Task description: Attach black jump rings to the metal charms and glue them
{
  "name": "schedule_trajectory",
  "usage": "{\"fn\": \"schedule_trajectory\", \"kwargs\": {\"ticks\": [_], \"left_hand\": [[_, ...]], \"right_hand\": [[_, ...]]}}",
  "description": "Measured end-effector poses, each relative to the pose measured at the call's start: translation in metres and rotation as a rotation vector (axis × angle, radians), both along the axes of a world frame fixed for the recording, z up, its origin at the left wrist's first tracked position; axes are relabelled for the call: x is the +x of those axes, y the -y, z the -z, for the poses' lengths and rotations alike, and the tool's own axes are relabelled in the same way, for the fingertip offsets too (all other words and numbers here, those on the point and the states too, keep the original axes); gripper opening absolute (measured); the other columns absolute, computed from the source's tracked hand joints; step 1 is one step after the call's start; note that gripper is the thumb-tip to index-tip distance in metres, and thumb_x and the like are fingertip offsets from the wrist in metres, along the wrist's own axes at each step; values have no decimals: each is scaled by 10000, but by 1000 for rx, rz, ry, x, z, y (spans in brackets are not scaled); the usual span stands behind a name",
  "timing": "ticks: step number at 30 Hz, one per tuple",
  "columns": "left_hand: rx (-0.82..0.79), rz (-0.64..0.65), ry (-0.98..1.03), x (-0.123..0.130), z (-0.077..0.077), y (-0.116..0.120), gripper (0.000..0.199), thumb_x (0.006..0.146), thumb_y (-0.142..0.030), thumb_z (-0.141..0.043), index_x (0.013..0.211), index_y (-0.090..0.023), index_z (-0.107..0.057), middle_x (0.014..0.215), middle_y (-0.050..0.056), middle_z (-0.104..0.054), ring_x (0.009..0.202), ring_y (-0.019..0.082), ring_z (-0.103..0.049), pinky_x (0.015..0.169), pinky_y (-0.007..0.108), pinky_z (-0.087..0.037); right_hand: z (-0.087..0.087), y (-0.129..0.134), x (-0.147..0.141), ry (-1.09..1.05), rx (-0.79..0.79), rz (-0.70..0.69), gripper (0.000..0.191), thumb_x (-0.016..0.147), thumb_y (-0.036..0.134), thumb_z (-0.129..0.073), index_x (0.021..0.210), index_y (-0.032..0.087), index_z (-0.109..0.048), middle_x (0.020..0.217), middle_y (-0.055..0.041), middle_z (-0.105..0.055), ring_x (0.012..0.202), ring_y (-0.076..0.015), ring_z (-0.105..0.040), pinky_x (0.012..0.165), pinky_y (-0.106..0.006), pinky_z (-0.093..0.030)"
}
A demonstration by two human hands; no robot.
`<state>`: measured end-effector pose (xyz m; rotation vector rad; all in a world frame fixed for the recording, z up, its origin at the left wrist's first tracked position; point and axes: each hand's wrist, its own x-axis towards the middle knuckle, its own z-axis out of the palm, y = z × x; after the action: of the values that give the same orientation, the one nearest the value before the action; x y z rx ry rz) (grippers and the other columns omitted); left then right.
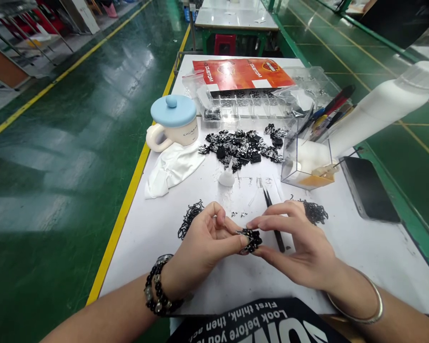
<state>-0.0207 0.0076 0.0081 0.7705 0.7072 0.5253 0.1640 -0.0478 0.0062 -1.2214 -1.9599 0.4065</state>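
Note:
Between my two hands, just above the white tabletop, is a small black part with shiny metal pieces [253, 239]. My left hand [212, 238] pinches its left side between thumb and fingers. Fingertips of my right hand [300, 243] touch its right side from above and below. Black tweezers [279, 238] lie behind the right fingers. Two tiny silver pieces [239, 214] rest beyond the fingertips. Piles of small black bent pieces lie beside the left hand [191, 216] and behind the right hand [315, 213].
Farther back lie a heap of black-and-metal parts [241, 145], a small white nozzle bottle [227, 177], a white cloth [173, 169] and a lidded mug [175, 121]. A clear pen holder [305, 162], white bottle [382, 112] and phone [372, 188] stand right. Behind is a compartment box [243, 108].

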Motion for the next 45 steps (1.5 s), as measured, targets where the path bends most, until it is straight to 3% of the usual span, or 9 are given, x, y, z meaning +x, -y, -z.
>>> {"fn": "schedule_trajectory", "kwargs": {"ticks": [6,13,18,23,26,28,32,42,45], "left_hand": [[0,5,-59,-4,0,2,354,732,-141,-727,797,-177,-381,733,-36,-596,663,84,-592,656,226,-476],[-136,102,245,-3,2,2,295,731,-120,-714,859,-158,-451,941,42,-610,736,115,-633,680,233,-507],[-116,137,365,0,9,7,286,735,-78,-694,835,-168,-441,955,56,-614,809,122,-626,697,233,-496],[-44,214,421,0,4,17,385,658,-14,-715,797,-186,-399,960,82,-671,898,145,-639,787,269,-496],[83,343,350,-1,1,27,391,634,-9,-691,840,-194,-415,982,110,-673,919,177,-647,800,305,-508],[187,446,322,-2,1,32,342,671,-69,-661,890,-196,-432,1024,133,-667,915,198,-655,795,334,-521],[421,564,256,-4,3,32,228,732,-158,-631,931,-171,-520,1082,150,-664,929,239,-663,832,365,-529],[486,532,234,-7,3,27,262,740,-161,-648,996,-150,-587,1092,126,-656,891,214,-658,821,314,-535],[707,496,145,-6,5,24,212,739,-163,-646,942,-179,-588,1042,115,-660,880,234,-642,829,338,-509]], "right_hand": [[2,0,1,-79,-52,-34,325,768,150,-654,1053,223,-515,965,-40,-649,884,-196,-557,760,-390,-419],[9,-1,6,-515,-258,-131,348,787,168,-647,1098,245,-510,961,-58,-614,918,-189,-576,771,-365,-525],[9,2,4,-598,-332,-234,346,799,235,-645,1117,256,-507,942,-54,-608,895,-173,-569,733,-325,-528],[3,-7,18,-505,-422,-290,512,786,434,-633,1224,255,-437,1182,-106,-518,1056,-228,-540,863,-384,-508],[0,-21,17,-309,-364,-132,225,852,340,-560,1052,243,-526,1099,-79,-552,1014,-206,-549,829,-352,-500],[2,-30,6,-25,-363,-88,81,867,237,-520,942,225,-549,996,-61,-573,960,-189,-552,810,-346,-479],[13,-43,-26,337,-365,-175,88,837,178,-528,905,206,-577,957,-62,-570,906,-204,-525,802,-402,-428],[28,-58,-43,327,-411,-221,45,819,137,-540,814,180,-553,831,-36,-579,819,-189,-484,741,-372,-377],[18,-58,-36,250,-393,-232,67,839,149,-520,781,182,-514,789,-20,-576,791,-164,-509,755,-354,-409]]}}
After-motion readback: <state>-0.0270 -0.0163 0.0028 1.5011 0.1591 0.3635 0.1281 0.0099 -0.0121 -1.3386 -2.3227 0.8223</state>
